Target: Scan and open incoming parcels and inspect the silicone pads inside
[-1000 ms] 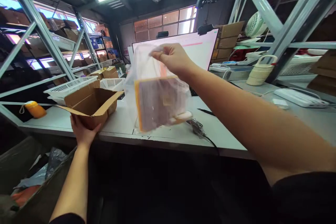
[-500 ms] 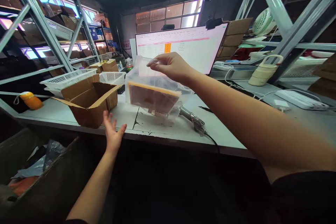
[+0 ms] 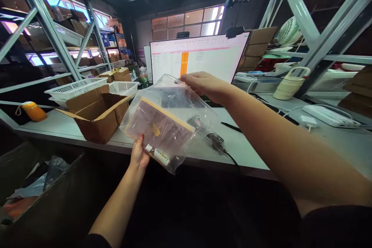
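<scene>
A clear plastic bag (image 3: 174,93) hangs tilted over the front edge of the desk. Inside it lies a flat, pale-brown packet (image 3: 154,124) with a yellow upper edge and a small white label near the bottom. My right hand (image 3: 200,83) pinches the bag's top edge in front of the monitor. At the lower left corner, my left hand (image 3: 139,153) grips the bag, thumb and fingers closed on it. Behind the bag, a cabled handheld device (image 3: 217,141), partly hidden and wrapped in clear film, rests on the desk.
An opened cardboard box (image 3: 97,120) stands left of the bag, with white baskets (image 3: 77,90) behind it. A monitor (image 3: 200,58) stands at the back. A black pen (image 3: 231,126) and a white power strip (image 3: 331,113) lie to the right. Below left is a bin (image 3: 66,174) holding plastic.
My left hand has moved from beside the box to the right and taken hold of the bag's lower corner. The bag has come nearer and tilted, its broad face now showing.
</scene>
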`<state>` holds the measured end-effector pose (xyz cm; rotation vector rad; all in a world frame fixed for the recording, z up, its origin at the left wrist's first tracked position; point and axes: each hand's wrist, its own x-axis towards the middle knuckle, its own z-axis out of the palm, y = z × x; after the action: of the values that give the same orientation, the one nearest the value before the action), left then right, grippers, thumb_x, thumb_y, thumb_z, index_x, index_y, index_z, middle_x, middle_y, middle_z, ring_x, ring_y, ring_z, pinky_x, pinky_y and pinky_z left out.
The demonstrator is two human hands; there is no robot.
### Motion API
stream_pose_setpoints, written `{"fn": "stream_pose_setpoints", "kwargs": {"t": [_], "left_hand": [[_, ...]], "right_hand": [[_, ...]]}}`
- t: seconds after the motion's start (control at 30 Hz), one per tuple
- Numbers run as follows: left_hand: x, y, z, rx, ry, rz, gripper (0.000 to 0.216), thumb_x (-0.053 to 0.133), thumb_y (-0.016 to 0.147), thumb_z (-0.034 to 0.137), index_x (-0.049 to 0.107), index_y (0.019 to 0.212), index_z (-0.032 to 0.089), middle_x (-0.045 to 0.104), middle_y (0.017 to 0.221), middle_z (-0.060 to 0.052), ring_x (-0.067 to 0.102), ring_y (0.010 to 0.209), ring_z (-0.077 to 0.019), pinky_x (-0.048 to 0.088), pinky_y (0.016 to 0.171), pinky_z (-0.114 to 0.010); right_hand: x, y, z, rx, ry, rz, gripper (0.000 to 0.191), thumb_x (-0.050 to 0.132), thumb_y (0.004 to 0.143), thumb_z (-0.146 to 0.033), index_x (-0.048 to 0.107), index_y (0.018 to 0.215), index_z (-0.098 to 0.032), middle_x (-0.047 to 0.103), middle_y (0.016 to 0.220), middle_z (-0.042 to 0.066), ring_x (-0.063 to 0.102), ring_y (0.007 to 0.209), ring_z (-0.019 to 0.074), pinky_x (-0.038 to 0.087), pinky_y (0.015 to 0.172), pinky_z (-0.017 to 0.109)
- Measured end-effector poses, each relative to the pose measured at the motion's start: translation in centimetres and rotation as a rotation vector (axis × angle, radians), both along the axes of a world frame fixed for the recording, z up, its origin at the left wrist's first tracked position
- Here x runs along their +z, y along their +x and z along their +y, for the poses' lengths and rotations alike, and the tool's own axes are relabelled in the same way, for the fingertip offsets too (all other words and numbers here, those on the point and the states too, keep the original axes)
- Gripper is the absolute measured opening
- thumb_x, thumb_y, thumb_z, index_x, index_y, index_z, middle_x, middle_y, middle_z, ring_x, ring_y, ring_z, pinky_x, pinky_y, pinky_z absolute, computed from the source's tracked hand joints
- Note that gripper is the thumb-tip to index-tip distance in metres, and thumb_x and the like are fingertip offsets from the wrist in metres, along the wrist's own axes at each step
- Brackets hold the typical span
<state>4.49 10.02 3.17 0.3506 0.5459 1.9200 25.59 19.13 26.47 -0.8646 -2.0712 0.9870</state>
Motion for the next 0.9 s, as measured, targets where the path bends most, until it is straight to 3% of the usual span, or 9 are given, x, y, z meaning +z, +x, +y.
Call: {"fn": "stream_pose_setpoints", "kwargs": {"t": [0.1, 0.17, 0.27, 0.37, 0.53, 0.67, 0.73, 0.9], "left_hand": [[-0.3, -1.0, 0.1, 0.019, -0.007, 0.011, 0.044, 0.076, 0.084, 0.024, 0.061, 0.126, 0.019, 0.069, 0.121, -0.01, 0.068, 0.107, -0.0235, 0.054, 0.1, -0.043], [-0.4, -1.5, 0.0, 0.044, -0.017, 0.027, 0.046, 0.076, 0.084, 0.026, 0.061, 0.126, 0.02, 0.069, 0.122, -0.01, 0.066, 0.112, -0.0243, 0.054, 0.101, -0.043], [-0.1, -2.1, -0.2, 0.093, -0.009, 0.08, 0.045, 0.077, 0.084, 0.029, 0.062, 0.125, 0.022, 0.068, 0.125, -0.008, 0.062, 0.119, -0.0249, 0.053, 0.103, -0.042], [0.3, -2.3, -0.9, 0.128, 0.025, 0.125, 0.042, 0.076, 0.084, 0.03, 0.064, 0.124, 0.022, 0.064, 0.131, -0.008, 0.057, 0.126, -0.0263, 0.053, 0.104, -0.042], [0.2, -2.6, -2.2, 0.157, 0.02, 0.172, 0.04, 0.077, 0.082, 0.031, 0.066, 0.12, 0.025, 0.063, 0.134, -0.006, 0.056, 0.128, -0.0267, 0.055, 0.1, -0.04], [-0.3, -2.4, -2.8, 0.244, 0.003, 0.219, 0.038, 0.087, 0.071, 0.035, 0.071, 0.103, 0.024, 0.073, 0.111, -0.003, 0.067, 0.107, -0.022, 0.059, 0.089, -0.031], [-0.2, -1.9, -2.9, 0.225, 0.01, 0.262, 0.039, 0.091, 0.065, 0.038, 0.072, 0.093, 0.02, 0.074, 0.095, -0.003, 0.07, 0.091, -0.0198, 0.06, 0.081, -0.029], [0.1, -1.8, -3.5, 0.161, -0.065, 0.342, 0.046, 0.095, 0.054, 0.04, 0.071, 0.086, 0.015, 0.073, 0.082, -0.004, 0.069, 0.076, -0.0187, 0.06, 0.072, -0.028]], "right_hand": [[-0.6, 2.7, -0.2, 0.131, -0.078, -0.216, 0.037, 0.068, 0.082, -0.056, 0.066, 0.09, -0.02, 0.067, 0.085, 0.007, 0.061, 0.067, 0.0163, 0.048, 0.058, 0.029], [-1.4, 4.0, -0.2, 0.165, -0.085, -0.291, 0.032, 0.073, 0.076, -0.051, 0.068, 0.087, -0.021, 0.066, 0.078, 0.006, 0.06, 0.065, 0.0167, 0.048, 0.056, 0.029], [-2.7, 5.0, -0.2, 0.059, -0.014, -0.306, 0.023, 0.074, 0.074, -0.044, 0.067, 0.075, -0.022, 0.059, 0.066, 0.003, 0.054, 0.057, 0.0154, 0.046, 0.051, 0.03], [-3.3, 5.2, -0.4, -0.047, 0.085, -0.238, 0.018, 0.072, 0.075, -0.039, 0.068, 0.075, -0.022, 0.058, 0.067, 0.002, 0.052, 0.058, 0.0145, 0.046, 0.053, 0.03], [-2.7, 5.4, -0.7, 0.018, 0.059, -0.198, 0.022, 0.067, 0.082, -0.042, 0.074, 0.086, -0.021, 0.062, 0.071, 0.003, 0.053, 0.06, 0.0143, 0.045, 0.058, 0.03], [-1.7, 4.9, -1.1, 0.051, -0.037, -0.201, 0.038, 0.06, 0.088, -0.055, 0.075, 0.091, -0.021, 0.071, 0.092, 0.009, 0.062, 0.075, 0.0173, 0.049, 0.065, 0.029], [-1.3, 3.7, -1.5, 0.051, -0.056, -0.159, 0.041, 0.057, 0.091, -0.057, 0.073, 0.091, -0.019, 0.072, 0.096, 0.009, 0.063, 0.078, 0.0167, 0.05, 0.07, 0.028], [-0.6, -0.2, -2.5, 0.036, 0.041, 0.186, 0.027, 0.066, 0.09, -0.036, 0.065, 0.074, -0.014, 0.054, 0.059, -0.003, 0.046, 0.054, 0.0083, 0.039, 0.056, 0.022]]}}
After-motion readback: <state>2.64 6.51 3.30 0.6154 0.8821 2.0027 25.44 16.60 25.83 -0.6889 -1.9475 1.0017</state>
